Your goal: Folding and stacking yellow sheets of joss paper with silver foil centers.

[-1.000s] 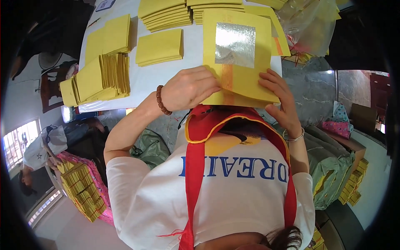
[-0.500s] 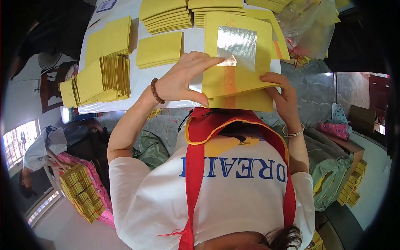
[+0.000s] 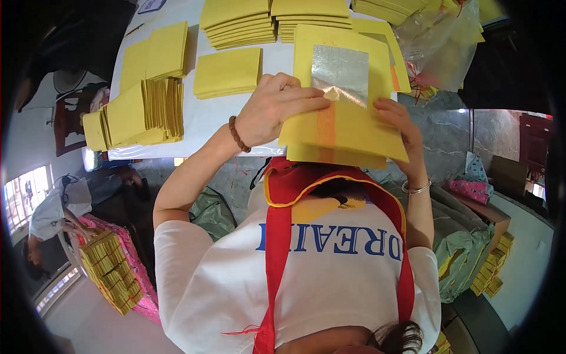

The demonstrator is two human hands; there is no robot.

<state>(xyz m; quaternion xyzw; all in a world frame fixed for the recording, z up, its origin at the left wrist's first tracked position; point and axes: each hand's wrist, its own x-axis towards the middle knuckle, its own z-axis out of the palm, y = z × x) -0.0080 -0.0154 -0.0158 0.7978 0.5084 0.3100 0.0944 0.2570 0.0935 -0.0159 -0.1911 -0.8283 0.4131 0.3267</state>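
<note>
A yellow paper sheet (image 3: 348,130) with a silver foil rectangle (image 3: 340,65) and an orange stripe lies in a stack at the table's near edge. Its near part is folded up over the foil's lower end. My left hand (image 3: 283,109) grips the fold's left side, fingertips on the paper by the foil and thumb hidden. On the right side, my right hand (image 3: 404,130) holds the same sheet at its edge, fingers bent over it and thumb out of sight. Another yellow sheet's near edge shows beneath the fold.
Piles of folded yellow paper (image 3: 236,23) stand at the back of the white table (image 3: 197,118). More lie at left (image 3: 162,109) and in the middle (image 3: 227,71). A clear plastic bag (image 3: 439,47) sits back right. Another person (image 3: 56,206) handles yellow bundles (image 3: 109,265) at far left.
The folded part has dropped flatter and its near edge now hangs toward me. My left hand has slid slightly right, and its thumb has gone out of sight.
</note>
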